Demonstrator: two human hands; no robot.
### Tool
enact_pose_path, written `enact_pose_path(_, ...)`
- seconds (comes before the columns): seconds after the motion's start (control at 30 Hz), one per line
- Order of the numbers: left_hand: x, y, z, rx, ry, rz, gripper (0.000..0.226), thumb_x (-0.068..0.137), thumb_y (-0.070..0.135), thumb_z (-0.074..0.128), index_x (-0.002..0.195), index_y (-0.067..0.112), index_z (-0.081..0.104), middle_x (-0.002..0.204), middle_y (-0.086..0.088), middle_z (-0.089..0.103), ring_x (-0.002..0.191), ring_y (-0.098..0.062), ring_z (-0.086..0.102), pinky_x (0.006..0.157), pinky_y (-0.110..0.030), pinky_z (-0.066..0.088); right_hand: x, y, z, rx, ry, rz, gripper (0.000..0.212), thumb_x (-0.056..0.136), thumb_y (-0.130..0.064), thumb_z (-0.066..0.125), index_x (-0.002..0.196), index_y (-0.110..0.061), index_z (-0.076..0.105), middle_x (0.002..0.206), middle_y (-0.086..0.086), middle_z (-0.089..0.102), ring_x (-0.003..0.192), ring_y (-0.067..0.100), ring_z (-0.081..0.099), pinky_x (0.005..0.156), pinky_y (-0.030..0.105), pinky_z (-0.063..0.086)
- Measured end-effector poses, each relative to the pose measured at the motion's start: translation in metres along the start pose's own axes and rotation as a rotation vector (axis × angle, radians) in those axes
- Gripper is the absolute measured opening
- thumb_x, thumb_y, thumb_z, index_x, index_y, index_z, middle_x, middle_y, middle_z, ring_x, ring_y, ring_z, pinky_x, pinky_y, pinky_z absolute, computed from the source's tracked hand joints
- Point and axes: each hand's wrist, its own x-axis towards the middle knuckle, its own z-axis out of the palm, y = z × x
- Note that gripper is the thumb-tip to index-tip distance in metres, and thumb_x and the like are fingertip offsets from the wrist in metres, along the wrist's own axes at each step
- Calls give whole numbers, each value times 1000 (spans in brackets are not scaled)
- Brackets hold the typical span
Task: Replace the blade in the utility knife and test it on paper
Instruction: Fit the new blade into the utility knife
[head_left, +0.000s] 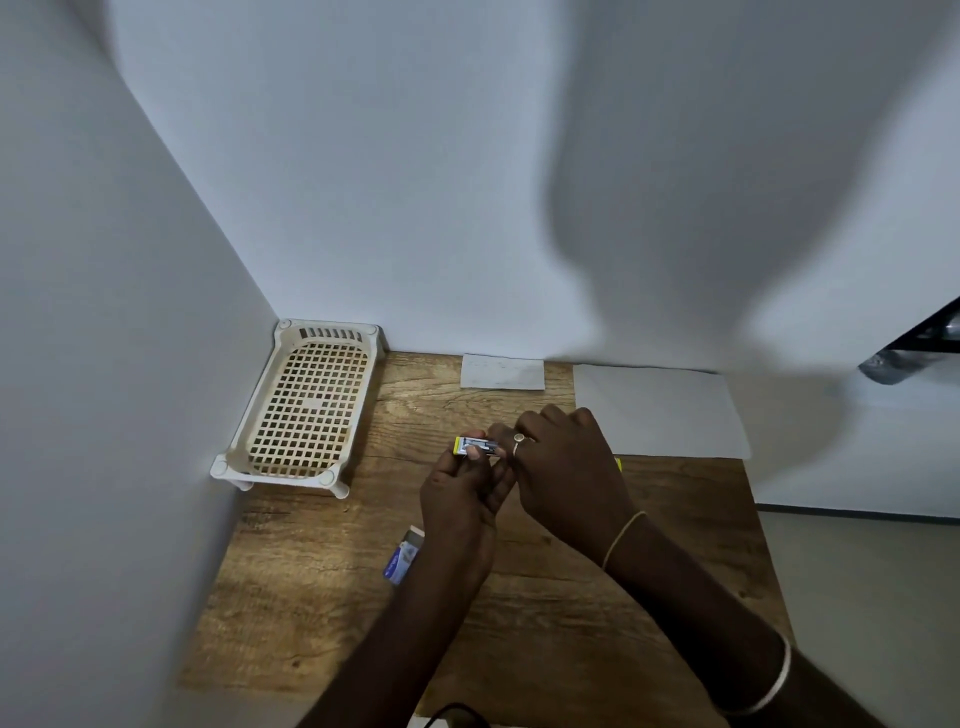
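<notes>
A yellow utility knife (475, 446) is held over the middle of the wooden table (519, 623). My left hand (460, 506) grips its left end, thumb on top of the metal blade part. My right hand (563, 480) closes over its right part and hides most of the body; a sliver of yellow shows past the hand at the right. A blue and white blade box (401, 559) lies on the table just left of my left wrist, its end flap open. A large white paper sheet (660, 413) lies at the back right, a smaller paper piece (502, 372) at the back centre.
A cream plastic lattice tray (304, 410) stands on short legs in the back left corner against the white walls. A black cable (457, 714) shows at the table's near edge. The table's right edge drops to the floor.
</notes>
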Motion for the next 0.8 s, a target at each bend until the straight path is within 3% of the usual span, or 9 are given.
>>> enact_pose_path(0.27,-2,3,3,19,14,20,20,104,9,50,112,1,68,96,-14,76,86,-24,74,74,-32,65,4,-1,0,-37,-50,-24,42,80,-21,56,122,-20,65,88,0,62,84,27,56,69,39,37)
enact_pose_path(0.6,-3,3,0,46,14,56,20,103,10,53,111,5,71,94,-10,81,85,-22,79,68,-30,64,2,-3,6,-17,-108,-26,50,78,-19,57,127,-18,63,89,0,64,85,27,57,69,41,43)
enact_pose_path(0.8,-6,6,3,52,27,60,19,103,8,54,110,5,71,92,-10,81,80,-20,79,66,-29,64,1,-4,8,-14,-37,-29,47,79,-19,53,125,-19,64,91,-1,64,85,25,57,70,39,40)
